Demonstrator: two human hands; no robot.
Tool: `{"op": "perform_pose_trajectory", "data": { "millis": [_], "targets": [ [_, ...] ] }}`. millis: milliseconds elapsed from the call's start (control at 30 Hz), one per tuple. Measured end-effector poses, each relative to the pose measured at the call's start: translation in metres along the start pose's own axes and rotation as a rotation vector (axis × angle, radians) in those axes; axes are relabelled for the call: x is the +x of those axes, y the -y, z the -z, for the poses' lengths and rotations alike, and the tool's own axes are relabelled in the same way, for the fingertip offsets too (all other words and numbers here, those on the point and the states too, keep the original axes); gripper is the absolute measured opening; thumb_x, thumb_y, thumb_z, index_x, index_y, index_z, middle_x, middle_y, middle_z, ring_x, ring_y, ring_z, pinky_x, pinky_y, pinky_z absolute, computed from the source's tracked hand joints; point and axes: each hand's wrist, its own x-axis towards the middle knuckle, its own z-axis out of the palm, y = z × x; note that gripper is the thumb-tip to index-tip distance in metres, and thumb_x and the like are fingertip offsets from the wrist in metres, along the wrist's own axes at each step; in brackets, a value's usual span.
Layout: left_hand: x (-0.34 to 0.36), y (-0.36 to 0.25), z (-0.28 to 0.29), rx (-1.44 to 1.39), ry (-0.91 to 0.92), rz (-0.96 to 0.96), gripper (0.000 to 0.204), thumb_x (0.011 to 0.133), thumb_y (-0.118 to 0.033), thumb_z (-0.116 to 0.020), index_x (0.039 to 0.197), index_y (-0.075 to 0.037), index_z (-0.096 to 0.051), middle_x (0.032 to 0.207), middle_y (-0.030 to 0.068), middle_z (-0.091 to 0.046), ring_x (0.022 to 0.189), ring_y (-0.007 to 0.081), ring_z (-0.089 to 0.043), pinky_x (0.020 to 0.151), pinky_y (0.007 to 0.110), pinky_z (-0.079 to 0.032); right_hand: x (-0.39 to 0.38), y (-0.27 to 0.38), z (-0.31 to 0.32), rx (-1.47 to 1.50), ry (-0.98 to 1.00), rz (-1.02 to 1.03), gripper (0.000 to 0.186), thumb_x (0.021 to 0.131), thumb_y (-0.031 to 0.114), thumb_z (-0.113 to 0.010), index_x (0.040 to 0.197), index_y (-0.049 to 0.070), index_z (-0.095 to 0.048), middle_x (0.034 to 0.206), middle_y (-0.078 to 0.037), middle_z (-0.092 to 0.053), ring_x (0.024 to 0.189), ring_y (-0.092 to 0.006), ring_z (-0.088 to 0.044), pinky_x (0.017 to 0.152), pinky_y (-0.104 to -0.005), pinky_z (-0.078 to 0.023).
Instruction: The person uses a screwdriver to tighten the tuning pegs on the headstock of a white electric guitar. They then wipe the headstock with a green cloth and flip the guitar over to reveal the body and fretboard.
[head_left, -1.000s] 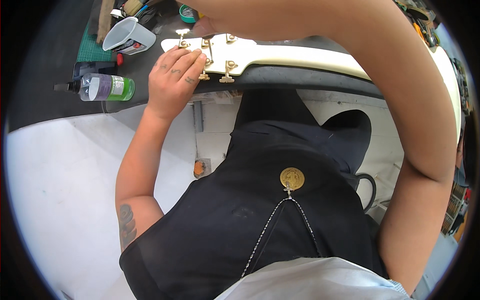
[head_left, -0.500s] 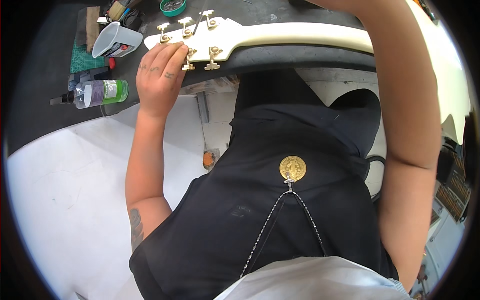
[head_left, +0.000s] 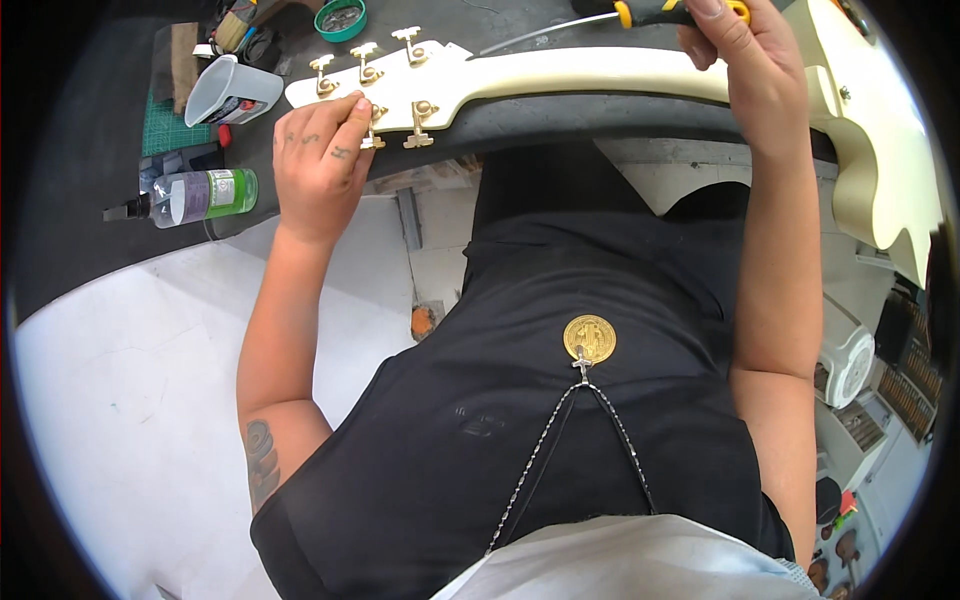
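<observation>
Here the cream guitar [head_left: 600, 85] lies across the dark desk [head_left: 90, 180] with its long axis running left to right, headstock [head_left: 400, 85] toward the left hand [head_left: 318, 160], body toward the right. The left hand is nearer, fingers closed on a gold tuning peg [head_left: 372, 128] at the headstock's near edge. The right hand [head_left: 745, 60] grips a yellow-handled screwdriver [head_left: 640, 14] above the glossy neck, its shaft pointing left toward the headstock.

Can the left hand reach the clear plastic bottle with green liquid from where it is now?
Probably yes. The left hand rests at the cream guitar headstock, and the clear plastic bottle with green liquid lies just to its left with nothing between them.
</observation>
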Motion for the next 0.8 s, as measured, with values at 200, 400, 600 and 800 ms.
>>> {"op": "perform_pose_trajectory", "data": {
  "millis": [200,400,600,800],
  "targets": [
    [0.003,0.0,-0.003,0.027,0.001,-0.002,0.056,0.064,0.0,-0.084,0.118,-0.005,-0.068,0.111,0.0066,-0.073,0.1,0.0284,-0.067,0.089,0.043,-0.049,-0.006,-0.003,-0.007,0.013,0.019,-0.077,0.033,0.105,0.035,-0.066,0.095,0.006,-0.056,0.075,0.002,-0.051,0.066,-0.0044,-0.046,0.058,-0.0208,-0.038],
    [-0.002,-0.002,-0.003,0.013,0.0,0.027,0.057,0.064,-0.001,-0.084,0.118,-0.006,-0.068,0.113,0.0063,-0.072,0.101,0.0287,-0.066,0.09,0.043,-0.05,-0.007,0.008,-0.003,-0.032,0.006,-0.038,0.033,0.104,0.036,-0.067,0.097,0.005,-0.057,0.077,0.002,-0.053,0.068,-0.0049,-0.05,0.061,-0.0205,-0.041],
    [0.009,-0.011,0.01,-0.029,0.104,0.081,0.054,0.067,0.002,-0.078,0.12,-0.007,-0.068,0.118,0.006,-0.071,0.107,0.0289,-0.064,0.094,0.043,-0.049,-0.005,0.012,0.0,0.027,-0.051,-0.026,0.028,0.104,0.031,-0.068,0.102,0.005,-0.059,0.083,0.001,-0.057,0.071,-0.0056,-0.053,0.064,-0.0205,-0.044],
    [0.044,-0.005,0.045,-0.645,0.018,0.294,0.05,0.083,0.005,-0.061,0.132,-0.006,-0.067,0.131,0.0109,-0.07,0.12,0.0269,-0.064,0.106,0.04,-0.047,0.034,0.048,-0.051,-0.338,0.159,0.081,0.029,0.099,0.027,-0.072,0.1,0.0,-0.062,0.082,-0.006,-0.064,0.072,-0.0128,-0.06,0.066,-0.026,-0.048]
  ]
}}
